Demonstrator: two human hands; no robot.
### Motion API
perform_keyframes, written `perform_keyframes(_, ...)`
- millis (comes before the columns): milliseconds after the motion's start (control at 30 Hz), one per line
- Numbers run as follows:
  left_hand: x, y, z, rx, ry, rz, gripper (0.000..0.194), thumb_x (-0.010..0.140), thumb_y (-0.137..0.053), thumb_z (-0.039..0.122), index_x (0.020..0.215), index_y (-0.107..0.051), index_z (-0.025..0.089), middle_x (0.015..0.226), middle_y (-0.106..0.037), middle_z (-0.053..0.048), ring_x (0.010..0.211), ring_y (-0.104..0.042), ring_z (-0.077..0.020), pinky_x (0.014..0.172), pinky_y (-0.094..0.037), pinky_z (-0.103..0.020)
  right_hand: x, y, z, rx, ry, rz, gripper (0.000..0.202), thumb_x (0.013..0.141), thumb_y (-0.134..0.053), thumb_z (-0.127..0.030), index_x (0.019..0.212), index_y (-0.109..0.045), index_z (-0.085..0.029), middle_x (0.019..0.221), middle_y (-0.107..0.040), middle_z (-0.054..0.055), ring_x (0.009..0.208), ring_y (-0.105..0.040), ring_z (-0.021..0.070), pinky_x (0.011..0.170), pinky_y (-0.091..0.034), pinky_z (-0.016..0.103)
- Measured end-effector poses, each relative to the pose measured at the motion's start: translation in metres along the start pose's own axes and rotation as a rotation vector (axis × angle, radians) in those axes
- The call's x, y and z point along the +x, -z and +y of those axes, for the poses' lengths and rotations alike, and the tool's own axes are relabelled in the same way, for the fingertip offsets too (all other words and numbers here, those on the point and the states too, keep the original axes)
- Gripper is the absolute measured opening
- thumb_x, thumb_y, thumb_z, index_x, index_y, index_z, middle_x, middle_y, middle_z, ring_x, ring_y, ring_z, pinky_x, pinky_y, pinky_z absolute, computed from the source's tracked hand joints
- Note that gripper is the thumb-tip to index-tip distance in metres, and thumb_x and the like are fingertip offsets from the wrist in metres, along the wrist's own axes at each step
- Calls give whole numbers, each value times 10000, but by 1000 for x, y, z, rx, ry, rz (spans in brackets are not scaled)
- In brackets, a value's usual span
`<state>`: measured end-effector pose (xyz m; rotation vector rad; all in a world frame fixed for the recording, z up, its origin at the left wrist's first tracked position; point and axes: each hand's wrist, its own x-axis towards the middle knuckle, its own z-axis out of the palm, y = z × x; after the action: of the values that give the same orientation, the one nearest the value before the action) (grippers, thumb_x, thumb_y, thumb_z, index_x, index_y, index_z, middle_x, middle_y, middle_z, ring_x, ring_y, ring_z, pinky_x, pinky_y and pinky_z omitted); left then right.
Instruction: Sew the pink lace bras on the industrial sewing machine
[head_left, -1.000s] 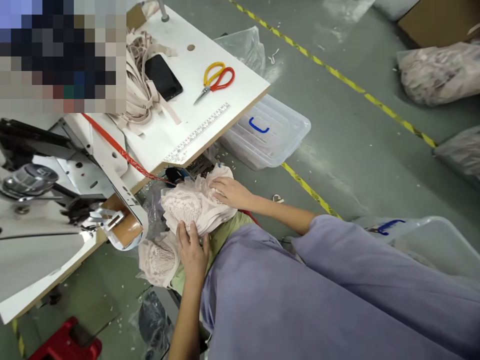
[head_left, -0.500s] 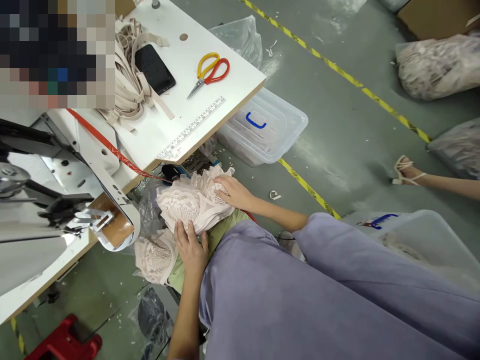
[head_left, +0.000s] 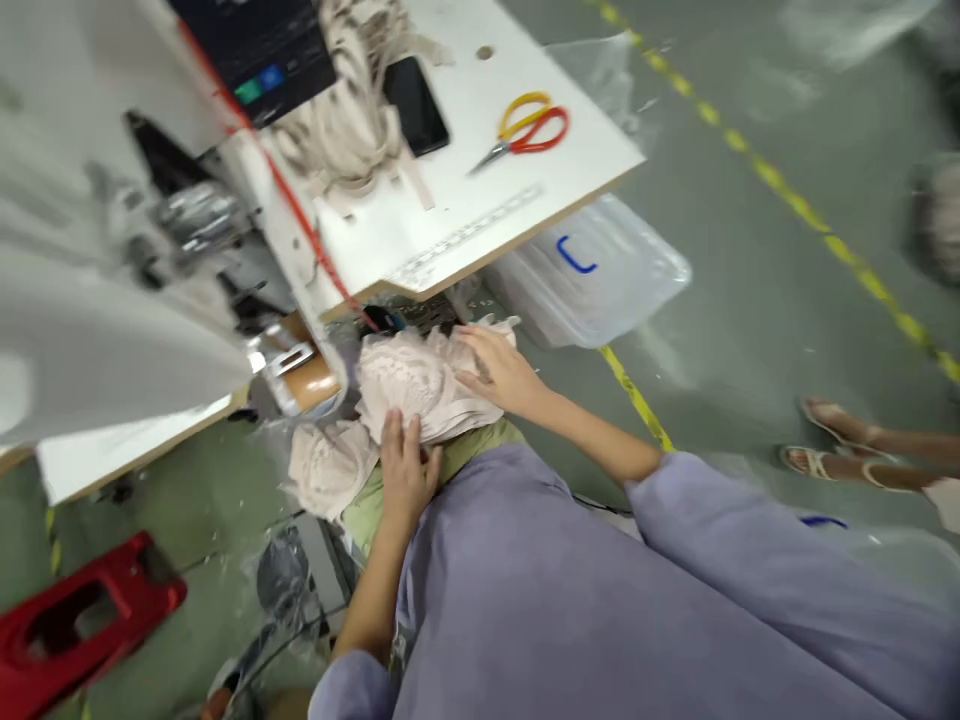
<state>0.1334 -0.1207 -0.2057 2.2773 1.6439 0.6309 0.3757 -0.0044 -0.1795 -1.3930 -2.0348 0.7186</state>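
Observation:
Pale pink lace bras (head_left: 409, 375) lie stacked over a green cloth (head_left: 469, 447) on the person's lap. My left hand (head_left: 406, 470) rests on the stack's lower edge, its fingers apart. On the far right part of the same stack lies my right hand (head_left: 502, 370), palm down, thumb and fingers spread. Another lace cup (head_left: 330, 468) hangs at the left, below the sewing machine's arm (head_left: 304, 375). Neither hand is closed round the fabric.
Scissors (head_left: 525, 130), a phone (head_left: 416, 105) and beige straps (head_left: 341, 130) lie on the white table (head_left: 465, 200). A lidded plastic box (head_left: 600, 275) stands beside it. Another person's sandalled feet (head_left: 825, 462) are at the right. A red object (head_left: 112, 610) is lower left.
The view has shifted, so the table, machine and stack appear further right. Both hands stay on the lace pile. A second sandalled foot now shows at the right.

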Motion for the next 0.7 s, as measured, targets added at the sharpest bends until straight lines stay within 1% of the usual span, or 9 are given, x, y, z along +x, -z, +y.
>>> perform_keyframes(100,-14,17,-27,-40,127,24,537,962,-533,312,1454,-391,152,1563,-365,-231,1485,-334,-296,1156,-379,-490,13,-21,-12,6,71,-103,711,943,-511,-621,1470,-424,-152,1559,-399,202,1448,-367,344,1204,-298,523)
perform_keyframes(200,-43,45,-77,68,450,125,526,985,-427,312,1481,-344,156,1544,-390,-218,1474,-347,-276,1174,-345,-475,21,-47,-18,-20,47,-236,782,926,-527,-625,1509,-360,-130,1563,-381,236,1430,-387,394,1157,-343,573)
perform_keyframes(267,-68,61,-110,130,594,168,689,964,-449,362,1536,-185,84,1557,-309,-287,1489,-290,-327,1174,-313,-526,18,-60,-22,-52,40,-284,797,925,-532,-608,1507,-350,-95,1513,-441,258,1377,-453,407,1124,-381,568)
perform_keyframes(300,-79,67,-123,150,636,144,842,898,-565,433,1536,-168,53,1550,-291,-315,1477,-291,-373,1165,-308,-556,15,-64,-24,-70,45,-291,801,923,-538,-602,1501,-354,-78,1487,-468,264,1354,-477,407,1117,-390,560)
perform_keyframes(367,-96,71,-142,171,676,31,1053,703,-768,502,1507,-269,40,1483,-379,-312,1393,-390,-423,1107,-374,-551,6,-69,-30,-110,54,-276,823,911,-553,-615,1489,-365,-61,1470,-480,273,1346,-480,410,1119,-385,552)
perform_keyframes(433,-102,64,-148,207,710,-80,1084,610,-833,505,1479,-364,59,1361,-499,-269,1254,-513,-415,1014,-450,-513,-4,-73,-38,-142,48,-260,845,903,-550,-645,1493,-362,-69,1493,-452,275,1371,-448,414,1128,-368,561)
perform_keyframes(500,-98,50,-146,282,768,-131,1029,682,-779,543,1496,-364,69,1253,-546,-246,1147,-557,-398,953,-462,-498,-12,-78,-44,-158,36,-253,865,901,-538,-671,1505,-351,-81,1516,-420,272,1387,-422,417,1130,-357,573)
perform_keyframes(600,-79,28,-138,404,836,-154,966,782,-660,614,1524,-330,92,1221,-528,-244,1122,-526,-408,941,-423,-505,-17,-89,-49,-161,35,-228,864,899,-531,-688,1505,-369,-94,1535,-392,266,1411,-383,414,1147,-324,583)
perform_keyframes(700,-64,24,-127,450,832,-173,922,777,-660,611,1505,-370,125,1268,-508,-255,1125,-514,-422,902,-424,-498,-14,-97,-50,-144,36,-206,884,865,-587,-694,1488,-410,-92,1533,-387,276,1418,-368,416,1159,-303,582)
